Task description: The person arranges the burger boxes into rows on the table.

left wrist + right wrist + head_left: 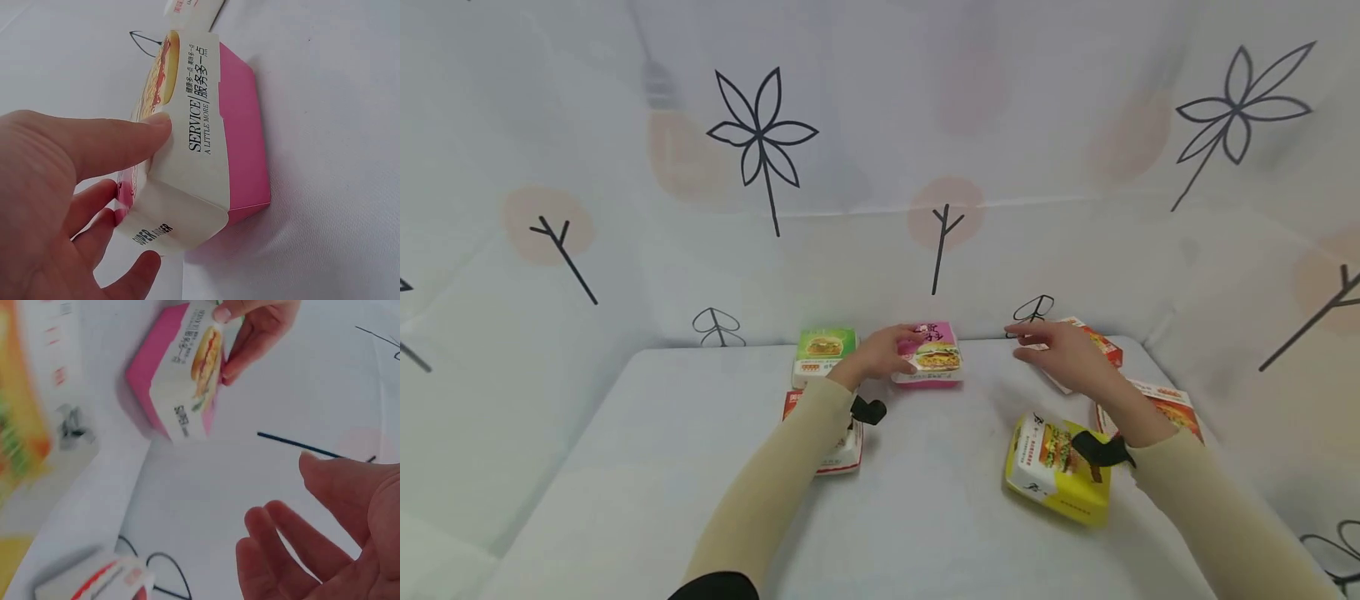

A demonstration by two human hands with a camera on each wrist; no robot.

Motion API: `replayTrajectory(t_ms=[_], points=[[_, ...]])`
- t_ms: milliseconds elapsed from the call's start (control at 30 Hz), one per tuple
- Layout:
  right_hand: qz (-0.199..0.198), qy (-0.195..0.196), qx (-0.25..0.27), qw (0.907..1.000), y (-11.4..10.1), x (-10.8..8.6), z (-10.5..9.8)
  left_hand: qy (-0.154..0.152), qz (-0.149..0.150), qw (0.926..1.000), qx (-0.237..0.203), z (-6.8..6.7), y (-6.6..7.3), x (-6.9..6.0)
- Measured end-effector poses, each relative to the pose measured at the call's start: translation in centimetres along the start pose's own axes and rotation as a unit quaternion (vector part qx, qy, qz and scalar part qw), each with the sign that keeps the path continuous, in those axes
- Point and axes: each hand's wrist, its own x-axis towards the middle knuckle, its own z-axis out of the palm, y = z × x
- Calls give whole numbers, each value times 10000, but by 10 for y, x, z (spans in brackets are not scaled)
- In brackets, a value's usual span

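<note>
Left hand holds angular, probably cardboard box.

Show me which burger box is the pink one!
It's the pink-and-white box that the left hand grips, just right of the green box. No other box shows any pink.

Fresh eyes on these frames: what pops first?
The pink box at the back of the table, with the left hand touching it. Then the yellow box, front right, loud against the white. Behind, black plant drawings across the pale backdrop.
</note>
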Motion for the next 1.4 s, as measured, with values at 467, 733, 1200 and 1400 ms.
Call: replayTrajectory(t_ms=[467, 733, 1200, 1400], points=[[247, 194, -271, 9991, 50, -88, 2, -53, 23, 10000, 58, -1, 3, 1], [498, 356, -244, 9978, 63, -113, 14, -81, -15, 10000, 23, -1, 2, 2], [895, -236, -26, 9957, 63, -113, 26, -86, -95, 9998, -138, -1, 0, 2], [854, -225, 201, 9959, 59, -108, 38, -131, -116, 9998, -68, -3, 0, 3]])
